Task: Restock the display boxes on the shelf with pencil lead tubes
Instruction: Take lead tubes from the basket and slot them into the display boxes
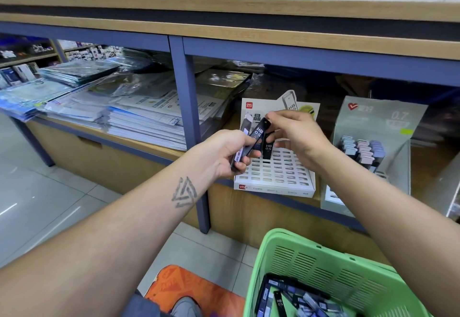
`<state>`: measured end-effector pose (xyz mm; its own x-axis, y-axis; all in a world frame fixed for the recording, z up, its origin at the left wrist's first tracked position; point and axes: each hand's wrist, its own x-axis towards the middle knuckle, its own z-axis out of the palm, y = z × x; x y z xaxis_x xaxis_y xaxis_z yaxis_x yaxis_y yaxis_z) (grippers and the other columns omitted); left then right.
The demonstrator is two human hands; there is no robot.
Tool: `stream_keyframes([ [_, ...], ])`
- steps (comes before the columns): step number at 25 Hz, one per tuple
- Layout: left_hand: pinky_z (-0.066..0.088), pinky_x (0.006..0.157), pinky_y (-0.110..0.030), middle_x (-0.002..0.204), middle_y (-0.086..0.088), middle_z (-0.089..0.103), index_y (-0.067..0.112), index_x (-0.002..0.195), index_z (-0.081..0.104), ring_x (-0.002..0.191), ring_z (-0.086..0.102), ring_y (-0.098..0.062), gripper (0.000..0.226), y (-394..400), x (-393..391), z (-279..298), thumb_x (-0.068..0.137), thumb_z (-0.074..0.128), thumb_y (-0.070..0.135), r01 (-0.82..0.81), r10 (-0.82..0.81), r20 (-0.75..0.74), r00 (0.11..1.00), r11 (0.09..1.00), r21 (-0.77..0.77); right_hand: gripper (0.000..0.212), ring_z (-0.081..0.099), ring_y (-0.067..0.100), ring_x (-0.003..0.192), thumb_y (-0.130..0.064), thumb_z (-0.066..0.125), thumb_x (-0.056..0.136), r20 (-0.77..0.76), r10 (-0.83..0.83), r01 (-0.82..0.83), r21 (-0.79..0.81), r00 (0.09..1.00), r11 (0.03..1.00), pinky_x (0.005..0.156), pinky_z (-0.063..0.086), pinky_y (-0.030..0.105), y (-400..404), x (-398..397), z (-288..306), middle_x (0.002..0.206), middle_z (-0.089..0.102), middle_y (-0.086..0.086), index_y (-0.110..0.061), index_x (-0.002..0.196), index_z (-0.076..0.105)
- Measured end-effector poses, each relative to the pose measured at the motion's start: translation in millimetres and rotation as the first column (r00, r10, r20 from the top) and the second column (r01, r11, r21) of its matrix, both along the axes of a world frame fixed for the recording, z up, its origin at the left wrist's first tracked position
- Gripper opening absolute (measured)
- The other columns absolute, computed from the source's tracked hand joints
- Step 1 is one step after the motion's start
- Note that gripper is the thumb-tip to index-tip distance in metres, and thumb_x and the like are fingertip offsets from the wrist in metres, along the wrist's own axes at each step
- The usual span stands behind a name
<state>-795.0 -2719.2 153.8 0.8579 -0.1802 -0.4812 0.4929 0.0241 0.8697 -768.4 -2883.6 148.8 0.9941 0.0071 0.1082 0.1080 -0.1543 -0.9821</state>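
1. The black lead tube (258,134) marked HB 0.5 is up in the air between my hands, over the back of the white display box (273,176). Its long axis runs on a slant: top end up and to the right, bottom end down and to the left.
2. My right hand (296,133) pinches the tube's top end between thumb and forefinger; the other fingers hang loosely curled below.
3. My left hand (227,153) curls round a small bunch of tubes (242,152), lying on much the same slant, their upper ends poking out above my thumb. The pinched tube's lower part sits among that bunch.
4. One more HB 0.5 tube (267,149) stands upright in a slot at the back of the white box, just under my right hand. The rest of the slot grid in view shows as open holes.
5. The white box sits on the shelf (273,199), its printed back card rising behind my hands.
6. To its right stands a grey display box (373,127) marked 0.7, holding upright pastel-capped tubes (361,150).
7. Down at lower right, the green basket (311,262) holds a heap of dark tubes (293,301) lying every which way.
8. Stacks of wrapped paper goods (129,115) fill the bay to the left.
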Motion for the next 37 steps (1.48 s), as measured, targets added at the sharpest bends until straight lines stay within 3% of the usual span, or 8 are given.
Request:
stream_keyframes([
  [3,0.025,0.033,-0.015,0.071,-0.006,0.061,0.011,0.113,0.059,0.043,0.037,-0.007,0.019,-1.1,-2.6,-0.2,0.105,0.045,0.022,0.027,-0.027,-0.003,1.000,1.000,0.004,0.006,0.065,0.016,0.060,-0.005,0.069,0.094,-0.052,0.035,-0.030,0.089,0.998,0.996,0.056,0.054,0.021,-2.9,-6.0,3.2,0.078,0.071,0.013,-0.003,0.099,0.070],
  [7,0.023,0.031,-0.014,0.075,-0.006,0.055,0.009,0.108,0.057,0.038,0.036,-0.006,0.016,-2.1,-3.3,0.2,0.104,0.043,0.017,-0.012,0.012,0.008,1.000,0.996,0.093,0.006,0.070,0.017,0.061,0.002,0.069,0.092,-0.045,-0.072,0.077,0.123,0.996,0.989,0.062,0.060,0.022,-14.9,-3.0,4.8,0.083,0.071,0.017,-0.004,0.092,0.067],
  [10,0.021,0.032,-0.014,0.069,-0.003,0.050,0.011,0.088,0.054,0.038,0.033,-0.006,0.015,0.0,-2.0,0.4,0.101,0.046,0.013,-0.088,0.081,0.046,0.996,0.981,0.174,0.009,0.073,0.022,0.070,-0.003,0.072,0.090,0.109,-0.127,0.139,-0.110,0.986,0.984,0.073,0.063,0.032,-23.1,4.4,-1.9,0.087,0.073,0.016,-0.011,0.090,0.069],
  [13,0.023,0.032,-0.014,0.069,-0.008,0.057,0.009,0.092,0.053,0.038,0.036,-0.008,0.022,-1.5,-0.7,2.9,0.104,0.047,0.027,-0.105,0.099,0.055,0.994,0.986,0.129,0.009,0.073,0.017,0.074,-0.009,0.073,0.091,0.307,-0.069,0.211,-0.459,0.949,0.863,0.077,0.061,0.034,-21.7,4.1,-12.8,0.085,0.072,0.003,-0.017,0.094,0.071],
  [15,0.022,0.033,-0.014,0.066,-0.009,0.057,0.010,0.085,0.054,0.039,0.036,-0.009,0.029,-2.7,-1.8,4.9,0.105,0.043,0.028,-0.107,0.102,0.061,0.993,0.991,0.085,0.011,0.070,0.015,0.077,-0.010,0.072,0.092,0.377,-0.022,0.241,-0.546,0.926,0.802,0.077,0.059,0.034,-18.8,1.5,-18.6,0.089,0.071,0.000,-0.016,0.100,0.071],
  [19,0.025,0.034,-0.015,0.067,-0.009,0.056,0.010,0.082,0.053,0.043,0.038,-0.011,0.030,-0.9,-4.6,5.8,0.104,0.033,0.016,-0.109,0.105,0.064,0.992,0.992,0.066,0.011,0.065,0.013,0.080,-0.009,0.072,0.091,0.404,0.038,0.228,-0.588,0.914,0.776,0.078,0.058,0.037,-16.8,-1.7,-25.2,0.089,0.067,-0.003,-0.016,0.099,0.070],
  [28,0.036,0.043,-0.020,0.069,-0.005,0.055,0.011,0.094,0.054,0.052,0.044,-0.013,0.018,2.4,-10.0,6.9,0.105,0.040,0.014,-0.094,0.080,0.100,0.992,0.985,0.142,0.009,0.068,0.016,0.084,-0.009,0.073,0.091,0.400,0.078,0.186,-0.580,0.913,0.793,0.080,0.059,0.041,-20.1,1.4,-25.8,0.089,0.069,-0.001,-0.017,0.094,0.071],
  [37,0.038,0.041,-0.019,0.069,-0.003,0.055,0.011,0.099,0.055,0.052,0.046,-0.012,0.018,1.3,-11.9,7.4,0.106,0.041,0.018,-0.075,0.062,0.100,0.993,0.988,0.136,0.026,0.062,0.025,0.107,-0.004,0.062,0.096,0.407,0.134,0.241,-0.742,0.904,0.625,0.092,0.052,0.039,-20.9,13.1,-39.0,0.111,0.070,0.004,-0.013,0.117,0.075],
])
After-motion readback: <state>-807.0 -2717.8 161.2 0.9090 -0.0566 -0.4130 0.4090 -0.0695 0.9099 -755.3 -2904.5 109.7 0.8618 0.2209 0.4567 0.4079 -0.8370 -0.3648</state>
